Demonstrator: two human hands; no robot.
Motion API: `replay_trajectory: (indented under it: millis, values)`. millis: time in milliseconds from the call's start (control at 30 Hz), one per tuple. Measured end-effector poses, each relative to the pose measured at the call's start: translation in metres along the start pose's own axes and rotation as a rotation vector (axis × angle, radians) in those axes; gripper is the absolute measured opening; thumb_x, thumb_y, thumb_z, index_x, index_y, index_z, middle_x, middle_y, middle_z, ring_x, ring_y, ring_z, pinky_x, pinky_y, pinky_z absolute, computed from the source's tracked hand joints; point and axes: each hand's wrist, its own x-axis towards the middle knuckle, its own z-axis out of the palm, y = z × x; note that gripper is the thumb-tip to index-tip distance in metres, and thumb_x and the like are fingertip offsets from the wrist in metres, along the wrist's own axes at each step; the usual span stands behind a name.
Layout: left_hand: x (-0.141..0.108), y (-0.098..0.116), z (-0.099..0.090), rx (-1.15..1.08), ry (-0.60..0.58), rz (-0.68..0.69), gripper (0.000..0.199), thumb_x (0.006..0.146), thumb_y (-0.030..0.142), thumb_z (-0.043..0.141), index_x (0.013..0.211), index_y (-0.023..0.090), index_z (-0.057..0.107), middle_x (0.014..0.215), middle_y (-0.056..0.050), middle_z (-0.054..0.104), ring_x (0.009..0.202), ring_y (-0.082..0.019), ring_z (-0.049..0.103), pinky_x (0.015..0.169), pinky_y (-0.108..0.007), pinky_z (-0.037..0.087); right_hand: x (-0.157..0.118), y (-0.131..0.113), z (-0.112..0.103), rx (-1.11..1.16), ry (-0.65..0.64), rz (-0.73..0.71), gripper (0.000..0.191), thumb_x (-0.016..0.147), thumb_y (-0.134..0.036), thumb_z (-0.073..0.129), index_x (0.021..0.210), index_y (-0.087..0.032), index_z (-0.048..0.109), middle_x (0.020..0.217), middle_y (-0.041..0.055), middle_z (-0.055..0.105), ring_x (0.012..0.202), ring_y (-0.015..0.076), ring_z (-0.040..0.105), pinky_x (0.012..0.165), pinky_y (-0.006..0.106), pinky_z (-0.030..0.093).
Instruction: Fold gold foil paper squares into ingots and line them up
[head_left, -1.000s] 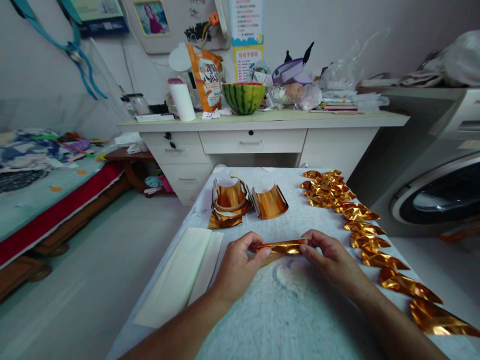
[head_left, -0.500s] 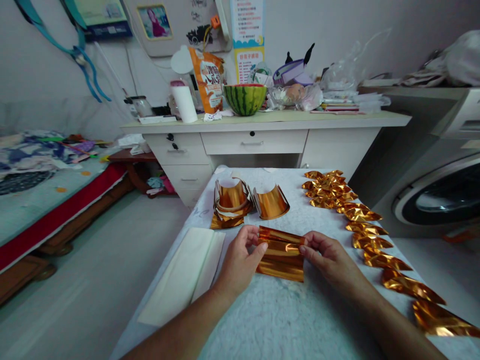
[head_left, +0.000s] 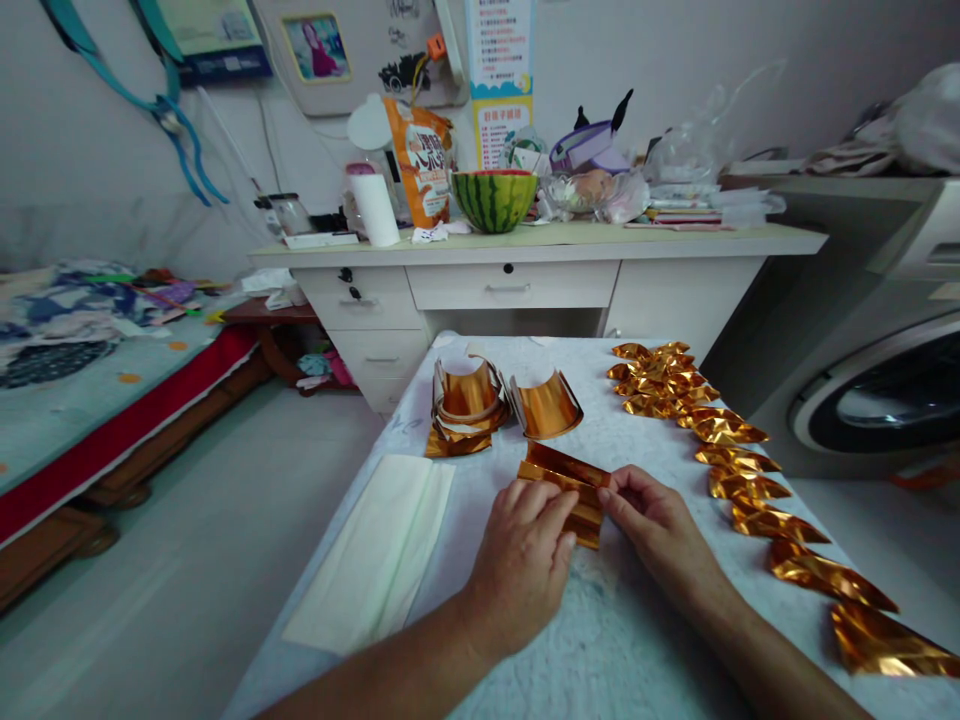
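Note:
A shiny copper-gold foil sheet lies on the cloth-covered table, with its far edge folded over into a raised strip. My left hand rests across its near-left part, fingers stretched out flat on the foil and covering some of it. At the sheet's right end, my right hand pinches the folded edge between thumb and fingers. Beyond the hands stand a curled stack of foil sheets and a second curved foil stack. Left of my left hand lies a folded pale paper stack.
Several twisted gold foil pieces line the table's right side. A white desk stands behind, bearing a halved watermelon and an orange snack bag. A washing machine is at right, a bed at left.
My left hand has let go of the foil's left edge and moved right, laying its fingers over the sheet. My right hand keeps its pinch at the right end.

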Motion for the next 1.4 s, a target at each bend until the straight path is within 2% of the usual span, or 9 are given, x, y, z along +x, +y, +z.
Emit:
replay_trajectory:
  millis: [200, 333, 467, 600, 767, 867, 1000, 1233, 1400]
  values:
    - [0.002, 0.002, 0.000, -0.011, -0.059, -0.026, 0.035, 0.088, 0.015, 0.054, 0.123, 0.017, 0.056, 0.110, -0.007, 0.058, 0.103, -0.025, 0.049, 0.094, -0.044, 0.044, -0.005, -0.004, 0.008, 0.086, -0.112, 0.034, 0.034, 0.083, -0.051, 0.061, 0.076, -0.018, 0.061, 0.073, 0.0008, 0.058, 0.072, 0.0165, 0.050, 0.069, 0.029, 0.041]
    - [0.003, 0.004, -0.003, -0.049, -0.048, -0.046, 0.031, 0.086, 0.014, 0.057, 0.117, 0.017, 0.061, 0.105, -0.007, 0.060, 0.101, -0.024, 0.051, 0.094, -0.044, 0.044, -0.006, -0.005, 0.010, 0.107, -0.155, 0.018, 0.030, 0.085, -0.047, 0.060, 0.078, -0.019, 0.062, 0.075, 0.0007, 0.059, 0.074, 0.0173, 0.052, 0.071, 0.030, 0.041]
    - [0.004, 0.003, -0.005, -0.116, 0.027, -0.069, 0.027, 0.085, 0.021, 0.064, 0.112, 0.019, 0.064, 0.100, -0.006, 0.063, 0.097, -0.024, 0.054, 0.087, -0.041, 0.047, -0.008, -0.005, 0.006, 0.108, -0.202, -0.065, 0.022, 0.089, -0.041, 0.057, 0.089, -0.021, 0.068, 0.086, 0.0017, 0.059, 0.084, 0.0190, 0.055, 0.079, 0.032, 0.041]
    - [0.005, -0.001, -0.006, -0.173, 0.126, -0.101, 0.023, 0.082, 0.030, 0.070, 0.102, 0.018, 0.069, 0.093, -0.005, 0.065, 0.091, -0.022, 0.058, 0.081, -0.037, 0.048, -0.013, -0.006, 0.003, 0.076, -0.268, -0.133, 0.023, 0.091, -0.039, 0.055, 0.101, -0.026, 0.071, 0.087, 0.0013, 0.056, 0.085, 0.0184, 0.055, 0.077, 0.031, 0.041]
    - [0.007, -0.004, -0.008, -0.203, 0.208, -0.169, 0.012, 0.080, 0.019, 0.070, 0.092, 0.018, 0.070, 0.084, -0.002, 0.066, 0.078, -0.017, 0.062, 0.072, -0.028, 0.049, -0.018, -0.008, 0.006, 0.100, -0.352, -0.176, 0.028, 0.092, -0.037, 0.053, 0.114, -0.030, 0.069, 0.082, -0.0005, 0.049, 0.074, 0.0151, 0.050, 0.067, 0.028, 0.040]
    - [0.007, -0.004, -0.011, -0.196, 0.231, -0.165, 0.013, 0.080, 0.013, 0.065, 0.090, 0.018, 0.071, 0.082, -0.002, 0.066, 0.072, -0.014, 0.062, 0.067, -0.025, 0.049, -0.018, -0.010, 0.008, 0.095, -0.370, -0.181, 0.028, 0.092, -0.035, 0.052, 0.115, -0.030, 0.068, 0.081, -0.0007, 0.048, 0.073, 0.0147, 0.049, 0.065, 0.027, 0.039]
    - [0.006, -0.004, -0.013, -0.179, 0.263, -0.122, 0.015, 0.081, 0.010, 0.058, 0.088, 0.018, 0.070, 0.081, -0.002, 0.065, 0.072, -0.013, 0.063, 0.067, -0.023, 0.049, -0.016, -0.014, 0.007, 0.082, -0.344, -0.155, 0.026, 0.090, -0.035, 0.055, 0.110, -0.028, 0.069, 0.080, -0.0012, 0.046, 0.073, 0.0143, 0.048, 0.066, 0.027, 0.040]
    - [0.009, -0.010, -0.026, -0.158, 0.343, -0.116, 0.016, 0.081, 0.009, 0.054, 0.080, 0.016, 0.068, 0.077, -0.001, 0.062, 0.071, -0.013, 0.061, 0.067, -0.023, 0.047, -0.011, -0.006, 0.007, 0.065, -0.152, -0.016, 0.026, 0.088, -0.043, 0.055, 0.099, -0.022, 0.066, 0.079, -0.0003, 0.054, 0.068, 0.0146, 0.050, 0.060, 0.026, 0.041]
    - [0.012, -0.016, -0.032, -0.329, 0.399, -0.191, 0.012, 0.083, 0.015, 0.056, 0.076, 0.017, 0.066, 0.073, 0.001, 0.059, 0.068, -0.013, 0.058, 0.063, -0.021, 0.045, -0.006, 0.002, 0.005, -0.024, -0.037, 0.005, 0.033, 0.084, -0.042, 0.058, 0.109, -0.021, 0.062, 0.094, 0.0038, 0.060, 0.078, 0.0175, 0.055, 0.066, 0.030, 0.045]
